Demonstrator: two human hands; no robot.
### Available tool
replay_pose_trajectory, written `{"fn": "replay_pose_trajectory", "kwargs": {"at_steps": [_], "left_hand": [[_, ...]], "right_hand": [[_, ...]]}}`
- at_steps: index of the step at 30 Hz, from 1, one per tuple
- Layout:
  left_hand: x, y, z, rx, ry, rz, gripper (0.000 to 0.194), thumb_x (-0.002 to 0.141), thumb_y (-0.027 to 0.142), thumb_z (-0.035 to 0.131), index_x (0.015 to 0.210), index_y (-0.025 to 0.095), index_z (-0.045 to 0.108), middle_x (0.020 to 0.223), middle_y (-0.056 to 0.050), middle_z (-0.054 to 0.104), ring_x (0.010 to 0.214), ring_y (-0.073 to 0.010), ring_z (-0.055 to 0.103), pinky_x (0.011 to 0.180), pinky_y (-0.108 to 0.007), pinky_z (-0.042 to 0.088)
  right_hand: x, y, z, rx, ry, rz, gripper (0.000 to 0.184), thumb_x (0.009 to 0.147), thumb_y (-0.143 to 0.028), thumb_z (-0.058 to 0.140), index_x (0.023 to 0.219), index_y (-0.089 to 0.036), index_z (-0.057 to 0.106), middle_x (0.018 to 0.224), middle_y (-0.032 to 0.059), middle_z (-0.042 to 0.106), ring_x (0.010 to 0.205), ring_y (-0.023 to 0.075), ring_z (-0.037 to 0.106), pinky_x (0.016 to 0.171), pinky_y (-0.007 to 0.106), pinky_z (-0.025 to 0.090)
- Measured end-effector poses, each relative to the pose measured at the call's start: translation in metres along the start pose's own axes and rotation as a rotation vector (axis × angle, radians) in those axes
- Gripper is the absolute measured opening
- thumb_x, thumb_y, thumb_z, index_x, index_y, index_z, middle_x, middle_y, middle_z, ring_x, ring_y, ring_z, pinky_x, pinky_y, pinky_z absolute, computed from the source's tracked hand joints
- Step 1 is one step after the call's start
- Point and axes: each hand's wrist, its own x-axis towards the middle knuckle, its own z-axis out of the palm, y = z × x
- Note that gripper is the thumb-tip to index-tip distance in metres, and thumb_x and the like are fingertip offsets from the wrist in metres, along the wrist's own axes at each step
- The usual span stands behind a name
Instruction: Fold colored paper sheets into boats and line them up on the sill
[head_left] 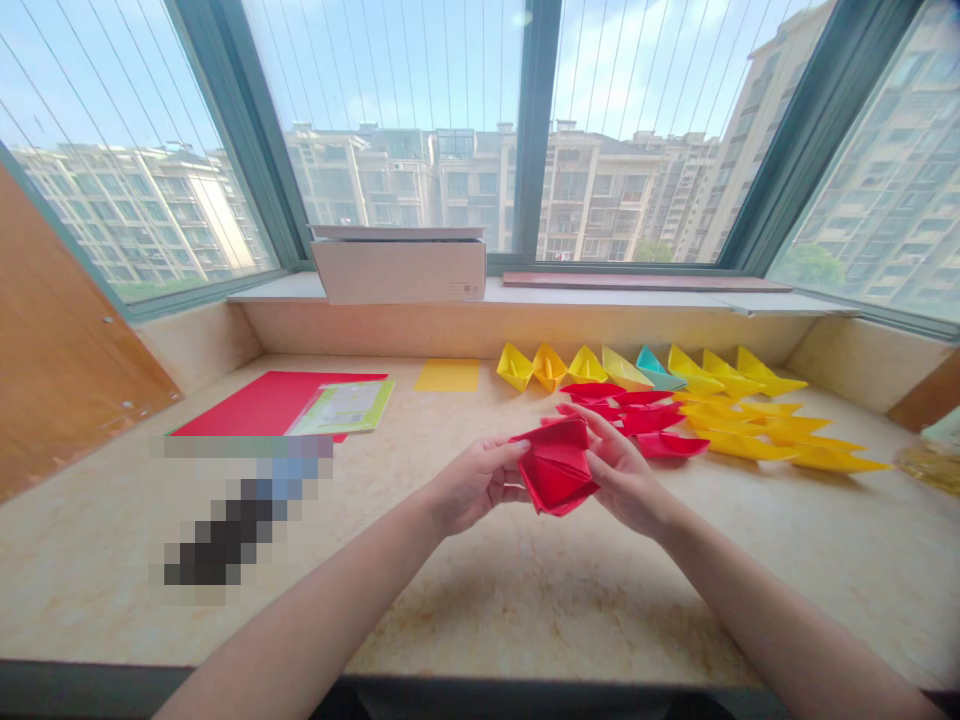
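Note:
A partly folded piece of red paper (556, 468) is held above the beige counter (525, 590), between both hands. My left hand (474, 486) pinches its left corner. My right hand (624, 472) grips its right side, with fingers curled over the top edge. Just behind my hands lie several finished red paper boats (637, 415). Beyond them, rows of yellow paper boats (757, 420) and one teal boat (654, 366) stretch to the right.
A stack of red paper sheets (259, 402) with a green-edged leaflet (346, 406) on it lies at the left. A yellow sheet (448, 375) sits at the back. A white box (399, 264) stands on the window sill. A blurred-out object (240, 510) lies front left.

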Motion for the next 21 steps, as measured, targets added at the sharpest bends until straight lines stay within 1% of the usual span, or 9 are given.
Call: {"fn": "replay_pose_trajectory", "kwargs": {"at_steps": [3, 8, 12, 16, 18, 21], "left_hand": [[-0.001, 0.002, -0.001, 0.029, 0.027, -0.009, 0.029, 0.085, 0.032, 0.071, 0.107, 0.013, 0.072, 0.102, -0.012, 0.076, 0.077, -0.0183, 0.071, 0.073, -0.029, 0.052], [-0.002, 0.001, 0.004, 0.035, 0.076, 0.014, 0.027, 0.085, 0.029, 0.07, 0.107, 0.012, 0.072, 0.101, -0.013, 0.076, 0.08, -0.0189, 0.071, 0.075, -0.028, 0.053], [-0.001, -0.002, 0.009, -0.035, 0.115, 0.054, 0.023, 0.089, 0.025, 0.063, 0.106, 0.011, 0.072, 0.097, -0.012, 0.076, 0.077, -0.0168, 0.07, 0.072, -0.027, 0.054], [-0.001, -0.002, 0.009, -0.121, 0.153, 0.066, 0.023, 0.09, 0.021, 0.053, 0.094, 0.009, 0.072, 0.086, -0.012, 0.077, 0.069, -0.0175, 0.069, 0.067, -0.029, 0.055], [-0.001, -0.001, 0.009, -0.092, 0.15, 0.055, 0.023, 0.09, 0.022, 0.054, 0.092, 0.009, 0.072, 0.083, -0.012, 0.077, 0.066, -0.0175, 0.068, 0.065, -0.029, 0.055], [-0.001, -0.001, 0.009, -0.001, 0.152, 0.062, 0.023, 0.089, 0.025, 0.058, 0.097, 0.01, 0.072, 0.086, -0.011, 0.077, 0.066, -0.0167, 0.068, 0.062, -0.027, 0.053]], "right_hand": [[0.0, 0.004, -0.002, -0.048, -0.032, 0.005, 0.054, 0.086, -0.039, 0.072, 0.135, -0.036, 0.049, 0.126, 0.0069, 0.065, 0.104, 0.0226, 0.068, 0.086, 0.037, 0.057], [0.0, 0.01, -0.004, -0.106, -0.019, 0.029, 0.06, 0.084, -0.042, 0.072, 0.137, -0.035, 0.045, 0.118, 0.0061, 0.067, 0.094, 0.02, 0.069, 0.081, 0.034, 0.057], [0.002, 0.008, -0.003, -0.063, -0.02, 0.011, 0.055, 0.088, -0.041, 0.069, 0.138, -0.036, 0.046, 0.119, 0.0062, 0.067, 0.097, 0.0205, 0.07, 0.084, 0.035, 0.057], [0.004, 0.004, -0.003, -0.028, -0.023, 0.011, 0.052, 0.09, -0.042, 0.066, 0.138, -0.037, 0.047, 0.13, 0.0073, 0.063, 0.107, 0.0226, 0.068, 0.088, 0.038, 0.057], [0.004, 0.004, -0.004, -0.039, -0.022, 0.022, 0.054, 0.089, -0.042, 0.068, 0.139, -0.036, 0.047, 0.131, 0.0077, 0.063, 0.108, 0.0231, 0.068, 0.089, 0.039, 0.056], [0.003, 0.005, -0.005, -0.075, -0.017, 0.03, 0.057, 0.087, -0.042, 0.07, 0.139, -0.036, 0.046, 0.128, 0.0076, 0.064, 0.103, 0.0229, 0.069, 0.087, 0.039, 0.057]]}}
